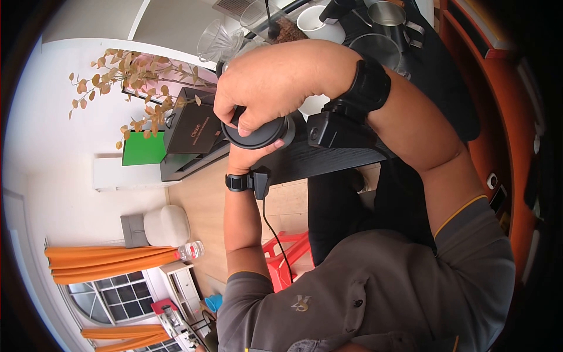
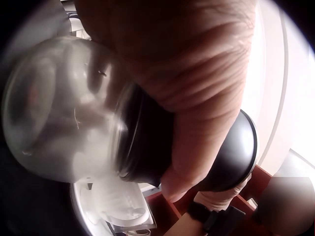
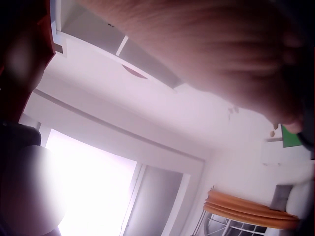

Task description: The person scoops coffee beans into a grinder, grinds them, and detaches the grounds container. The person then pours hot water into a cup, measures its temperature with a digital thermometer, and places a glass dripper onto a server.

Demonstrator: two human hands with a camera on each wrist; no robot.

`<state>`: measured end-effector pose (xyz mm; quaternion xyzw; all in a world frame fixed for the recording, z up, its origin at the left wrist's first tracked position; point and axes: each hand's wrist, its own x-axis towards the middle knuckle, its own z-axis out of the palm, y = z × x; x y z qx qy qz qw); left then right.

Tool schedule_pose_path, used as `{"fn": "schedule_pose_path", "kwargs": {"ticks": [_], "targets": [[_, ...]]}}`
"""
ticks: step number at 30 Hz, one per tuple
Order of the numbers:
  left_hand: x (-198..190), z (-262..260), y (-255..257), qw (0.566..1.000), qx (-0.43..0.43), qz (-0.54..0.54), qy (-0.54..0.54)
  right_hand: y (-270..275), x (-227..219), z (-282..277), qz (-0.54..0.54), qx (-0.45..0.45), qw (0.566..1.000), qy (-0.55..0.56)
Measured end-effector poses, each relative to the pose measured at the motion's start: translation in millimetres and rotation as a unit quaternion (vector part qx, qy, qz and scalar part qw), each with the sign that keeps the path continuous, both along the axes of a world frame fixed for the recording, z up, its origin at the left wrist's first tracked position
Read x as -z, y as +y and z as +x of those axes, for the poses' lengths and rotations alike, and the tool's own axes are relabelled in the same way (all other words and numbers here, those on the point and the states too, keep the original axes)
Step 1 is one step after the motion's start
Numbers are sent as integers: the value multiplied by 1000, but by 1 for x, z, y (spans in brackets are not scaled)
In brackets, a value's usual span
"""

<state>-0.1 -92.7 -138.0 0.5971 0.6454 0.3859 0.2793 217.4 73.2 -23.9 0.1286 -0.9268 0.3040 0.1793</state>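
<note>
A round black lid tops a vessel at the near edge of the black table. From above, my right hand grips the lid with bent fingers. Below it, my left hand holds the vessel, thumb along its side. The left wrist view shows clear glass joined to a black part, with my left hand curled round that part. My right hand is at the far side of the black lid. In the right wrist view my right hand is blurred; its grip is hidden.
Behind my right arm stand a white cup, a metal pitcher, a glass container and brown bits in glass. A glass dripper, a black box and dried branches are at the left.
</note>
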Motion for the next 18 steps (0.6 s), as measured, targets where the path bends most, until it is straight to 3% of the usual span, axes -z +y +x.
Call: {"fn": "schedule_pose_path", "kwargs": {"ticks": [3, 8, 12, 15, 18], "targets": [[-4, 4, 7, 1000, 9, -5, -17, -1, 3, -4, -7, 24, 999, -38], [1, 21, 16, 995, 2, 60, -85, 0, 3, -6, 46, 117, 992, 24], [6, 43, 21, 989, -77, 105, -71, -3, 4, -15, 73, 183, 980, 7], [14, 62, 28, 953, -178, 223, 100, -6, 1, -10, 86, 236, 967, -29], [15, 61, 25, 953, -172, 224, 113, -4, 6, -11, 110, 257, 960, -25]]}}
